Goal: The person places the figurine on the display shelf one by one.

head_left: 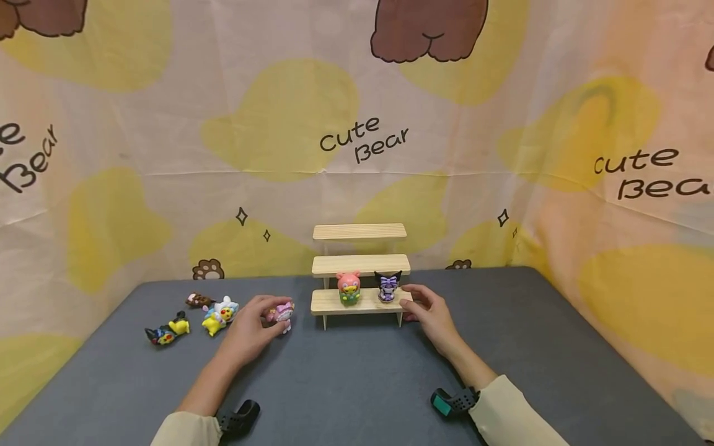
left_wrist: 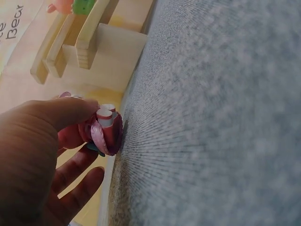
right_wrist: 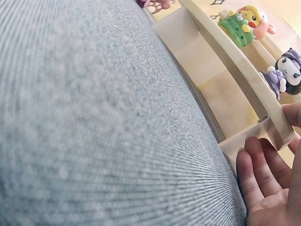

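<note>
Between thumb and fingers, my left hand [head_left: 253, 328] pinches a small pink and white figurine [head_left: 281, 313], just over the grey surface. In the left wrist view the figurine [left_wrist: 110, 129] is tipped, its white feet towards the camera. My right hand [head_left: 432, 314] grips the right end of the lowest step of a three-tier wooden display stand [head_left: 362, 302]; its fingers [right_wrist: 256, 165] lie beside the support leg. Upright on that step stand a pink-hooded figurine with a green body [head_left: 349, 288] and, nearer the right hand, a purple and black figurine [head_left: 387, 287].
Left of the left hand lie several figurines: a yellow and white one [head_left: 220, 314], a black and yellow one [head_left: 167, 329] and a brown one [head_left: 199, 300]. A printed cloth [head_left: 279, 124] hangs behind the grey table [head_left: 357, 384] and along its sides.
</note>
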Demonstrator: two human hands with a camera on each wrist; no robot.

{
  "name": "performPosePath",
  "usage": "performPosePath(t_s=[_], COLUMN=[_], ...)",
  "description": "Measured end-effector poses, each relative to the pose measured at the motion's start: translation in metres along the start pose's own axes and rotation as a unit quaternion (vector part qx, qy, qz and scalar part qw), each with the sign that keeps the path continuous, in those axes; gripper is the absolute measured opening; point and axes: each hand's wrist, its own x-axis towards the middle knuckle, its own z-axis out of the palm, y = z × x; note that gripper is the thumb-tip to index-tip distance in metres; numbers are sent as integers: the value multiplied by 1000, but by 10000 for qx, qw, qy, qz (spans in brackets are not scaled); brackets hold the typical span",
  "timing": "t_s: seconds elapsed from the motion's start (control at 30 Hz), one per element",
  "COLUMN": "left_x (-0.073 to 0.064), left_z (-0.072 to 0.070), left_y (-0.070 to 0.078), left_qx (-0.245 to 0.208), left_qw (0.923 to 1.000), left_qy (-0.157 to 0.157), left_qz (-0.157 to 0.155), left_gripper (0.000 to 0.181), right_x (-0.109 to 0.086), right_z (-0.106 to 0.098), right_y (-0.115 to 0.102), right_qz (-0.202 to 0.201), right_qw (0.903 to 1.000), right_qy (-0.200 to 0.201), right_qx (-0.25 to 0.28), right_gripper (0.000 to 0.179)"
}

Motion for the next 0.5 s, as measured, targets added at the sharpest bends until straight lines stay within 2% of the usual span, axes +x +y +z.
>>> performPosePath(t_s=[0.33, 0.5], left_x=[1, 8], left_z=[-4, -11], left_y=[2, 13], left_qx=[58, -110], left_qw=[9999, 9997], left_qy=[2, -50], left_qz=[140, 202], left_gripper=[39, 40], right_x=[1, 1], right_z=[2, 1], right_y=[3, 2], right_qz=[58, 32], right_qw=[10000, 10000], right_qy=[-5, 51], right_qx=[-9, -50], right_gripper=[36, 36])
